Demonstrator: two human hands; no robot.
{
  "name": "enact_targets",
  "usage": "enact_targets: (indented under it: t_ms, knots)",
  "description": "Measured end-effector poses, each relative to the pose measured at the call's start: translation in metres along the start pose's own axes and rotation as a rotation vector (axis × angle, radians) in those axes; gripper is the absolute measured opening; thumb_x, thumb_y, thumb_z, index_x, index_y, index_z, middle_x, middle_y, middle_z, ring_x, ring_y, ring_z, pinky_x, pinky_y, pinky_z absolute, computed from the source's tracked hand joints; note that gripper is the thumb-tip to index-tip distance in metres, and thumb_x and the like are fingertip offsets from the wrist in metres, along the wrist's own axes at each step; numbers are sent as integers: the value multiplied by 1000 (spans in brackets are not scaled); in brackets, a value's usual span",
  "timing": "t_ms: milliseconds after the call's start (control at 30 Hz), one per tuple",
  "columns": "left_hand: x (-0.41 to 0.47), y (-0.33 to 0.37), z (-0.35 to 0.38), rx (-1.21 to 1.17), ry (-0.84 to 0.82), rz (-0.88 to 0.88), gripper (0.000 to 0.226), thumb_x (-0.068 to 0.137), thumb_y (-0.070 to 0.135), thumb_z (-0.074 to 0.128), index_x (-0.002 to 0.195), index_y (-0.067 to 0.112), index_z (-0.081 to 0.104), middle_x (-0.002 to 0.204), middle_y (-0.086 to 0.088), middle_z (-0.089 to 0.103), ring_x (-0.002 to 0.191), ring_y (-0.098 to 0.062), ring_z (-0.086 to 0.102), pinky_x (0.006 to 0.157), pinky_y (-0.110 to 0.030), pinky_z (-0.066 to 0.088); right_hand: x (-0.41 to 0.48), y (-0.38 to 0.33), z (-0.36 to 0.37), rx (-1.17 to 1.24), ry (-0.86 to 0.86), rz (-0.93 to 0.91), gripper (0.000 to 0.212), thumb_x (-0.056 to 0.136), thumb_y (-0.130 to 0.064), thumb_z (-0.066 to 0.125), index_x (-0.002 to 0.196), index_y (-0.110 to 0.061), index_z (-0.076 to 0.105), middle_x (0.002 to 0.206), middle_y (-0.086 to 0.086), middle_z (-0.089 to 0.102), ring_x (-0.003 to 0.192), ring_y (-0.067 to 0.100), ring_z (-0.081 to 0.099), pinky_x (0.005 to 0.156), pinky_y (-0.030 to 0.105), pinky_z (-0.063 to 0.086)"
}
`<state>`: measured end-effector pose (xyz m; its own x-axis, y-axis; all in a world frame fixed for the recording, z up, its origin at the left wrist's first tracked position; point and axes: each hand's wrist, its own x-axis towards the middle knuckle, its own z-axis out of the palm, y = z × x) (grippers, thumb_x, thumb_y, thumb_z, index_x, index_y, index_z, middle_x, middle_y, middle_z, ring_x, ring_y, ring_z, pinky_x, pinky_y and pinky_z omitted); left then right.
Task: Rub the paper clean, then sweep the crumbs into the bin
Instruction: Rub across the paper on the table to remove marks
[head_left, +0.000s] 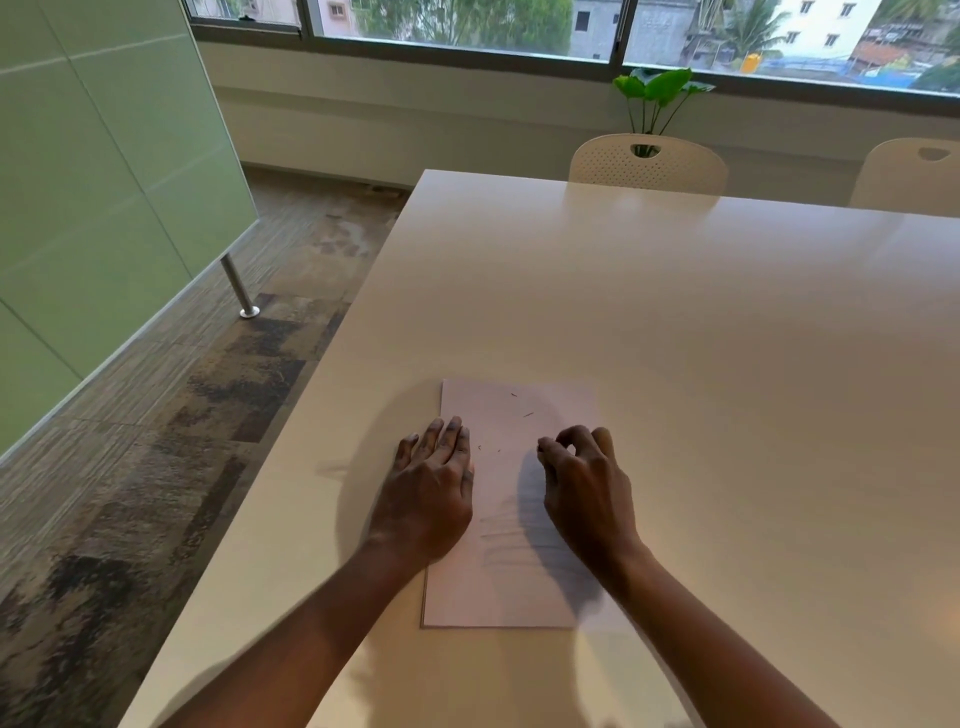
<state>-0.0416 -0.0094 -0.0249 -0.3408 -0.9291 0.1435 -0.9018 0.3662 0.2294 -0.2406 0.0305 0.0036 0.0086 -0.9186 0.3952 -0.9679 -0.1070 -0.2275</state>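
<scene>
The paper (511, 499) lay flat on the white table (675, 322), in the lower middle of the frame and near the table's left edge. A few small dark crumbs (528, 414) were scattered on its upper half, and faint grey marks showed on its lower half. The left hand (434, 488) was pressed palm down on the left edge of the sheet, with the fingers spread flat, partly on the paper and partly on the table. The right hand (587, 483) was over the right side of the sheet with the fingers curled and the fingertips brought together; I could not tell if they pinched something, because nothing was visible between them. Its shadow fell on the paper under it.

At the far side of the table, in the upper right of the frame, stood two white chairs (647, 163). Behind them was a green plant (657, 93) under the window (467, 26). At the left was a pale green partition (104, 182) above the patterned carpet (208, 389)
</scene>
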Motion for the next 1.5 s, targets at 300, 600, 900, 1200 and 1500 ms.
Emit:
enact_targets:
  t_ms: [300, 600, 900, 1200, 1500]
  knots:
    - [0, 0, -1, -5, -12, -7, 57, 105, 36, 26, 158, 17, 23, 166, 0, 21, 154, -16, 12, 126, -43, 15, 12, 12, -12, 277, -247, -33, 16, 95, -19, 66, 105, -23, 77, 102, -6, 70, 90, 10, 56, 70, 13, 39]
    - [0, -1, -1, 7, -17, 2, 57, 105, 35, 25, 158, 17, 23, 166, -1, 22, 154, -16, 13, 125, -43, 16, 13, 22, -14, 632, -161, 418, 18, 94, -25, 70, 111, -23, 76, 104, -6, 73, 92, 9, 63, 79, 19, 42]
    - [0, -1, -3, -18, -14, -1, 57, 105, 37, 24, 159, 17, 22, 166, -1, 20, 154, -16, 11, 126, -41, 12, -13, -8, -3, 84, -185, -125, 25, 93, -22, 65, 117, -18, 70, 113, 4, 62, 98, 16, 50, 67, 24, 51]
    - [1, -1, -1, -8, -33, 3, 58, 105, 37, 22, 159, 18, 19, 167, 0, 16, 155, -15, 8, 126, -41, 9, -38, -33, -10, 64, -264, -287, 25, 81, -23, 76, 106, -22, 72, 104, 0, 62, 91, 14, 48, 56, 18, 42]
    - [-1, -1, -1, -9, -22, 0, 59, 103, 39, 19, 158, 18, 21, 166, 0, 20, 154, -15, 11, 126, -41, 11, -9, -13, -14, -2, -190, -65, 15, 93, -16, 60, 100, -17, 73, 107, 4, 64, 99, 18, 45, 62, 22, 41]
